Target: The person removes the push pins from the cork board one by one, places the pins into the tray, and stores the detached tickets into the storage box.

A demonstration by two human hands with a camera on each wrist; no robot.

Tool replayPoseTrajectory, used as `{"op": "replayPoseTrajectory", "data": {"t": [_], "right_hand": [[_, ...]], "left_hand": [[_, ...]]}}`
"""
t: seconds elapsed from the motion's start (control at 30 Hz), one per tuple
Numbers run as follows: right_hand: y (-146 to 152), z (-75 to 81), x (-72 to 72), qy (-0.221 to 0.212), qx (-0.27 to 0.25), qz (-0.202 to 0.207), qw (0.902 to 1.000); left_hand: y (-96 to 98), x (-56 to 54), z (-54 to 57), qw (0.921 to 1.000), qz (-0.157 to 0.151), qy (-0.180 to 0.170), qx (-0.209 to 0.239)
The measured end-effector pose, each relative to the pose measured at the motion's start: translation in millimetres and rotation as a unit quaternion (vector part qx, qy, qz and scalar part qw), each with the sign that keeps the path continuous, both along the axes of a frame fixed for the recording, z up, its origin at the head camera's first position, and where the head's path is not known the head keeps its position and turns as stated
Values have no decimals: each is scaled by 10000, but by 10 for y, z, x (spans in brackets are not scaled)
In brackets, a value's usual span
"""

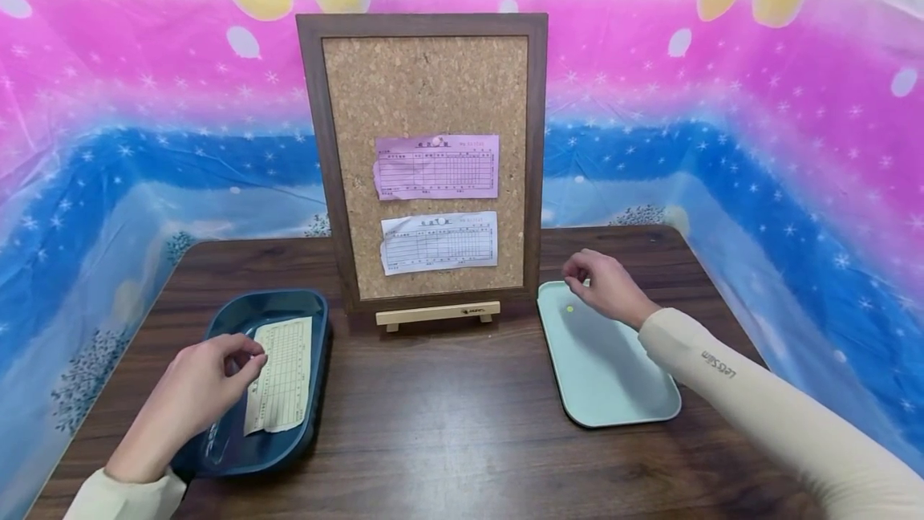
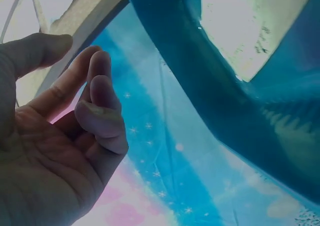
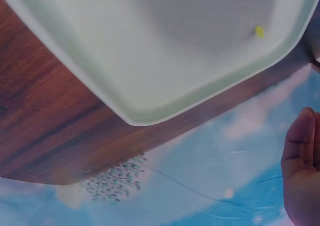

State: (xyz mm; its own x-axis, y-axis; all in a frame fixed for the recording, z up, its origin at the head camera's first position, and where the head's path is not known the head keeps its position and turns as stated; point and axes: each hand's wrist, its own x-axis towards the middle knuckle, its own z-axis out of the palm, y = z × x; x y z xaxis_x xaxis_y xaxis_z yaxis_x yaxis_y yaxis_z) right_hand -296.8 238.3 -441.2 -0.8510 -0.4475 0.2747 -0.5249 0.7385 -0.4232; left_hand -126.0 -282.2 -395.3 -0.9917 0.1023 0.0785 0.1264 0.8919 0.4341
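My left hand hovers over the dark blue tray, fingers loosely bent and nothing between them. Inside that tray lies a pale yellow form slip, also partly seen in the left wrist view. Over the far end of the pale green tray is my right hand, its fingers bent, with no object visible in it. A small yellow pushpin lies in the green tray. On the framed corkboard, a pink slip hangs above a white slip, each under a pale pushpin.
The corkboard stands on a small wooden easel at the back of the dark wooden table, between the two trays. A colourful cloth hangs behind and around the table.
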Motion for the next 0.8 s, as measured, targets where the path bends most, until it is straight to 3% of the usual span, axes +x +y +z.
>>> {"op": "replayPoseTrajectory", "data": {"t": [0.5, 0.8], "right_hand": [[-238, 137, 152, 341, -126, 433, 9984], [-307, 187, 216, 638, -230, 619, 9958]], "left_hand": [[144, -146, 106, 9983, -63, 585, 50], [294, -245, 221, 9969, -203, 729, 216]]}}
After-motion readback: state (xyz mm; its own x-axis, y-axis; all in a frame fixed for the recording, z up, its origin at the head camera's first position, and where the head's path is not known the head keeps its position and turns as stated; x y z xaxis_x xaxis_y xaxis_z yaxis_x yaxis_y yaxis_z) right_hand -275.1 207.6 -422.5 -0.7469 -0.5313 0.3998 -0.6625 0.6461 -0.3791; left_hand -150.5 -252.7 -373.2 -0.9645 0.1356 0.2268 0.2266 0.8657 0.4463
